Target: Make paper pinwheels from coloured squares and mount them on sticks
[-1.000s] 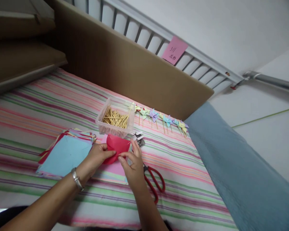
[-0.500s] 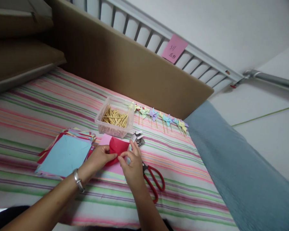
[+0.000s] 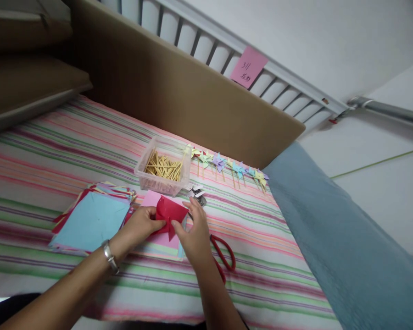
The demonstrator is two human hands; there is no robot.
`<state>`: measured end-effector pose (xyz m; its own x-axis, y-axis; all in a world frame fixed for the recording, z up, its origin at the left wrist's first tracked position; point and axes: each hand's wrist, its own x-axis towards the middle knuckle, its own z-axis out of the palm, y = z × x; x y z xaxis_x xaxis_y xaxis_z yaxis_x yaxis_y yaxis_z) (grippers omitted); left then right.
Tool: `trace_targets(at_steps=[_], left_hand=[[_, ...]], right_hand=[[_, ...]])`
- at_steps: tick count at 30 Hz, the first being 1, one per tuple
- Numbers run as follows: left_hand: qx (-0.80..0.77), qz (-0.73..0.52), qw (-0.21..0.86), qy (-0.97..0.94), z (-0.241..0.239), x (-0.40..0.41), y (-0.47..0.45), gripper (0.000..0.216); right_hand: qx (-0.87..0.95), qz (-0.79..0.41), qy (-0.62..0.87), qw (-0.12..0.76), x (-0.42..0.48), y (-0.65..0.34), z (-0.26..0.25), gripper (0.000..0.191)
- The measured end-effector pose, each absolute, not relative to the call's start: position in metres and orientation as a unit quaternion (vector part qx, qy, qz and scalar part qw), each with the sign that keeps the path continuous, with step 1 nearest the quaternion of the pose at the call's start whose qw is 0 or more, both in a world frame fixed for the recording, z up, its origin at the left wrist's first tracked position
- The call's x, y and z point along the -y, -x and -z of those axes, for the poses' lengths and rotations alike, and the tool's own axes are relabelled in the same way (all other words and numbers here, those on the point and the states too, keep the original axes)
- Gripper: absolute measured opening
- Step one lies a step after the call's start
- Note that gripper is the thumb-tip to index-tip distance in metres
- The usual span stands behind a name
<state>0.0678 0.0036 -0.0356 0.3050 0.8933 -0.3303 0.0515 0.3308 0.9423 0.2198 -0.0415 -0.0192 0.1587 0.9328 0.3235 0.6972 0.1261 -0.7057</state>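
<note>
Two hands meet at the lower middle of the frame over a striped cloth (image 3: 89, 151), which stretches wide and bare toward the left and upper left, so there is free room on that side. To the right the cloth ends against a blue-grey sheet (image 3: 330, 238), and along the top a brown board (image 3: 192, 101) closes it off.

Close around the hands lie a stack of coloured paper squares (image 3: 92, 220) on the left, a clear box of wooden sticks (image 3: 162, 170) just above, and red scissors (image 3: 223, 256) just right of the right wrist. A row of small paper pinwheels (image 3: 227, 167) runs beyond the box.

Between the hands, the red paper (image 3: 170, 213) is folded into a small angular shape with a point hanging down, lying over a pink sheet (image 3: 151, 199). The left hand (image 3: 142, 224) pinches its left edge with fingers closed on it; the right hand (image 3: 194, 233) pinches its lower right part.

Compared with half a second ago, the red paper looks more tightly folded and the right hand now covers more of the scissors.
</note>
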Motion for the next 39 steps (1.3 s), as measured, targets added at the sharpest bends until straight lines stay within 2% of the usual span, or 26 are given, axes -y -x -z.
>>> trace_targets(at_steps=[3,9,17,21,26,29,39], left_hand=[[-0.445,-0.299,0.678,-0.502,0.035,0.0,-0.068,0.004],[-0.356,-0.242,0.729,-0.533,0.033,0.01,-0.072,0.007],[-0.331,-0.224,0.731,-0.553,0.038,0.01,-0.073,0.009],[-0.36,-0.257,0.722,-0.532,0.034,0.005,-0.07,0.007],[-0.369,-0.332,0.782,-0.377,0.02,0.003,-0.065,0.024],[-0.33,-0.341,0.812,-0.339,0.02,0.008,-0.07,0.023],[-0.348,-0.395,0.812,-0.251,0.03,0.016,-0.084,0.018]], right_hand=[[0.631,-0.217,0.639,0.383,0.043,-0.23,0.007,0.058],[0.621,-0.412,0.599,0.294,0.051,-0.239,-0.007,0.063],[0.621,-0.429,0.585,0.299,0.049,-0.237,-0.001,0.059],[0.578,-0.441,0.597,0.341,0.045,-0.239,0.005,0.052],[0.436,-0.495,0.58,0.479,0.036,-0.239,0.014,0.045],[0.377,-0.491,0.569,0.541,0.033,-0.232,0.021,0.044],[0.422,-0.371,0.615,0.553,0.033,-0.207,0.038,0.03]])
